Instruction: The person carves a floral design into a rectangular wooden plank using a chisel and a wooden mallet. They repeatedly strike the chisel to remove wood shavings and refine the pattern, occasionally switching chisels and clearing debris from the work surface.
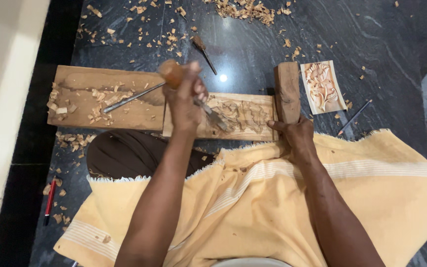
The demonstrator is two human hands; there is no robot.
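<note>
Left hand (186, 99) on chisel (212, 116), carved panel (238, 116)

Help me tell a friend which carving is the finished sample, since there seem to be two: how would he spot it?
Start at the dark stone floor, then find the upright wooden block held by the right hand. Just right of it lies the small pale carved panel, apart from the larger brown panel under the left hand's chisel.

A chisel (193, 94) with round brown wooden handle stands tilted, blade toward 4 o'clock on a flat carved wood panel (238, 116). At 3 o'clock, a dark wooden mallet (287, 91) stands upright.
</note>
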